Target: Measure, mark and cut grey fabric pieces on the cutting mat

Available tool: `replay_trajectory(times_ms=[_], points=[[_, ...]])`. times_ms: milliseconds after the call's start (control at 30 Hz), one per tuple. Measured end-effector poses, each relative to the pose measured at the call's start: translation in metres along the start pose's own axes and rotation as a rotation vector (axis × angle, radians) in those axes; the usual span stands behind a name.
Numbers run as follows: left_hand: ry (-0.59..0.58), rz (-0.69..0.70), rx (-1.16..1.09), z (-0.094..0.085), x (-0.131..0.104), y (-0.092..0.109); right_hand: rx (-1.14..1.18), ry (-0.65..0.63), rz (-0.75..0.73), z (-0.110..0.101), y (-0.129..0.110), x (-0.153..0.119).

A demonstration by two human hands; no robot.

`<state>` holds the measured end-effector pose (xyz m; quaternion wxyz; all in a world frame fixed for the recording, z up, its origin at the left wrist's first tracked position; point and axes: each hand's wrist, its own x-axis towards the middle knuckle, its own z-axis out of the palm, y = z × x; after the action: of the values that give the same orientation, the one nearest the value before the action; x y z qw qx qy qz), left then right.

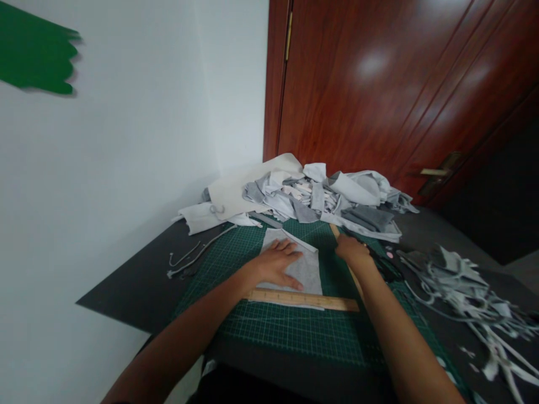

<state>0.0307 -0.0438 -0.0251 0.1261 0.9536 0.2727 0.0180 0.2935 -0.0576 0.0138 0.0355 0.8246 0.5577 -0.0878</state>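
My left hand [280,264] lies flat, fingers spread, on a light grey piece of fabric [309,275] on the green cutting mat [295,331]. The fabric's far edge is folded over in a narrow strip. Across its near edge lies a wooden ruler [320,300], just below my left hand. To the right, my right hand [352,249] is closed over a second wooden strip [334,230], which runs on under my forearm. What its curled fingers hold is hidden. Beside that hand lies a black object [389,269], too dark to make out.
A heap of grey and white fabric scraps [311,196] lies at the back against the door [357,101]. Cord-like strips [475,297] are piled at the right. Thin cords [202,249] lie on the black table [138,280] at the left, near the white wall [147,140].
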Motion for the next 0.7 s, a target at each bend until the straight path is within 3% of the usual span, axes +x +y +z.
replay_trajectory(times_ms=[233,533,700], points=[[-0.091,-0.032,-0.002,0.001,-0.001,0.011,0.068,-0.028,-0.007,0.006,0.009,0.012],[-0.083,-0.019,0.005,0.006,0.0,0.007,0.146,-0.037,-0.155,0.015,0.007,0.024],[-0.103,-0.034,0.008,0.002,-0.001,0.016,0.17,-0.014,-0.192,0.023,0.007,0.032]])
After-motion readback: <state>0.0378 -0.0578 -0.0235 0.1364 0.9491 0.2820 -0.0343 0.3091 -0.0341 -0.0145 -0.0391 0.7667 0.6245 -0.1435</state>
